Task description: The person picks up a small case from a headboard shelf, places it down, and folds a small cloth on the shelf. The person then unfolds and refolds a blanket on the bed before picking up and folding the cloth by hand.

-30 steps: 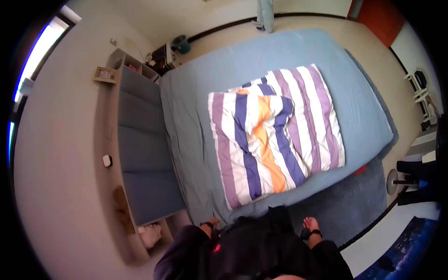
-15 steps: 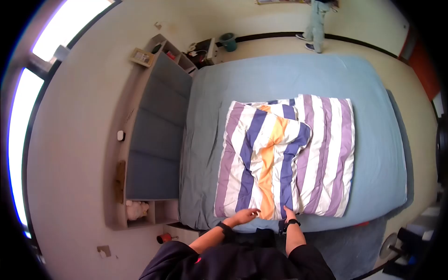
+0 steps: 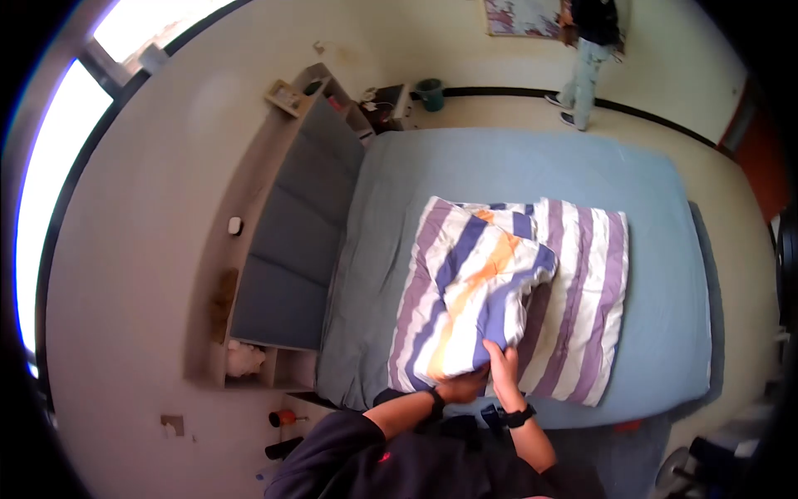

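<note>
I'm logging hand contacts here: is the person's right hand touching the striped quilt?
Touching. The head view shows the right hand up against a blue stripe at the near side of the striped quilt, with no gap between them.

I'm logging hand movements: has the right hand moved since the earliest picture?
Yes. Against the bed, the right hand has moved inward, from over the rug alongside to the quilt's near edge.

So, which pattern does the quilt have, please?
The quilt has white, purple, blue and orange stripes, shown in the head view.
</note>
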Action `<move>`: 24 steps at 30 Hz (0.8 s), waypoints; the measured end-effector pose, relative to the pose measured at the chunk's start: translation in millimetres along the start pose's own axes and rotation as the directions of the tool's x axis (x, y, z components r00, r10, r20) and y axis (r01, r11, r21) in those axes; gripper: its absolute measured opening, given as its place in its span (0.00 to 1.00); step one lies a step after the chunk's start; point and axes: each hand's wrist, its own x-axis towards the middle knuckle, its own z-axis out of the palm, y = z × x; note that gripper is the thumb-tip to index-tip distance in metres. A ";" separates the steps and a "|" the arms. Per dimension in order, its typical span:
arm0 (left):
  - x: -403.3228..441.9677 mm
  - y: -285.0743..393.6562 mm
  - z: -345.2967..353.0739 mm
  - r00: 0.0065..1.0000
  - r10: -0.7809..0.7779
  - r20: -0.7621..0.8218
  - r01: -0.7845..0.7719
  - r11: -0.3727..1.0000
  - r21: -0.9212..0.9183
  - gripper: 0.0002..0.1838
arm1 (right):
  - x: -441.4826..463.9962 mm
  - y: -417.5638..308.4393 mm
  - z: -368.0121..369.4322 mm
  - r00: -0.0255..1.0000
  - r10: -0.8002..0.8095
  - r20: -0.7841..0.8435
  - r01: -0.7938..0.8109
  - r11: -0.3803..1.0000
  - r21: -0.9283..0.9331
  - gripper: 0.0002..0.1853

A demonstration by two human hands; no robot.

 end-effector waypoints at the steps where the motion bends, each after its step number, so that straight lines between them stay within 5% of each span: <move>1: 34.5 -25.2 37.2 0.805 0.146 -0.575 -0.317 0.925 -0.209 0.28 | 2.1 -4.4 5.6 0.981 -0.185 0.061 0.190 0.977 -0.096 0.17; 2: 41.9 -46.6 27.1 0.732 0.026 -0.681 -0.311 0.902 -0.300 0.28 | -11.5 -42.6 11.6 0.955 -0.267 0.126 0.277 0.958 -0.074 0.15; 3: 36.5 -58.6 -6.8 0.795 -0.192 -0.576 -0.286 0.719 -0.634 0.27 | -20.0 -56.3 15.3 0.911 -0.399 0.108 0.408 0.909 -0.086 0.14; 4: 28.3 -61.6 -39.4 0.850 -0.365 -0.379 -0.240 0.371 -0.897 0.27 | -29.9 -68.5 10.5 0.917 -0.375 0.139 0.390 0.916 -0.099 0.11; 5: 23.8 -65.2 -62.5 0.860 -0.430 -0.275 -0.255 0.104 -0.961 0.27 | -41.5 -67.3 2.6 0.864 -0.492 0.106 0.503 0.848 -0.166 0.10; 7: 20.0 -69.2 -90.1 0.861 -0.460 -0.217 -0.305 -0.126 -0.944 0.27 | -44.9 -71.9 1.8 0.669 -0.743 0.007 0.724 0.651 -0.228 0.11; 9: 18.6 -70.0 -86.3 0.873 -0.451 -0.186 -0.308 -0.213 -0.927 0.27 | -50.8 -39.8 -12.8 0.754 -0.657 0.015 0.617 0.699 -0.362 0.14; 12: 12.3 -81.7 -65.5 0.896 -0.427 -0.118 -0.265 -0.303 -0.915 0.27 | -74.3 2.0 -18.2 0.952 -0.283 -0.117 0.158 0.781 -0.604 0.20; 13: 12.6 -88.8 -60.4 0.903 -0.418 -0.101 -0.254 -0.328 -0.910 0.27 | -72.7 13.4 -7.7 0.911 -0.346 -0.225 0.204 0.853 -0.481 0.21; 14: 13.5 -98.2 -59.4 0.905 -0.417 -0.090 -0.249 -0.346 -0.904 0.26 | -72.9 14.4 0.3 0.957 -0.208 -0.204 0.108 0.902 -0.417 0.18; 16: 17.1 -129.5 -71.9 0.900 -0.425 -0.098 -0.269 -0.364 -0.892 0.26 | -60.7 5.5 21.2 0.973 -0.191 -0.129 0.097 0.846 -0.525 0.18; 18: 14.4 -171.9 -92.3 0.884 -0.447 -0.136 -0.313 -0.350 -0.883 0.26 | -13.8 5.7 54.3 0.746 -0.661 0.080 0.570 0.572 -0.590 0.16; 21: -32.5 -233.3 -109.8 0.830 -0.529 -0.177 -0.399 -0.341 -0.851 0.26 | 35.6 -64.1 136.0 0.746 -0.470 0.472 0.664 0.578 -0.474 0.14; 24: -120.6 -267.1 -73.0 0.727 -0.668 -0.159 -0.510 -0.369 -0.777 0.26 | 62.7 -50.3 238.3 0.280 -0.439 0.854 0.895 0.442 -0.066 0.15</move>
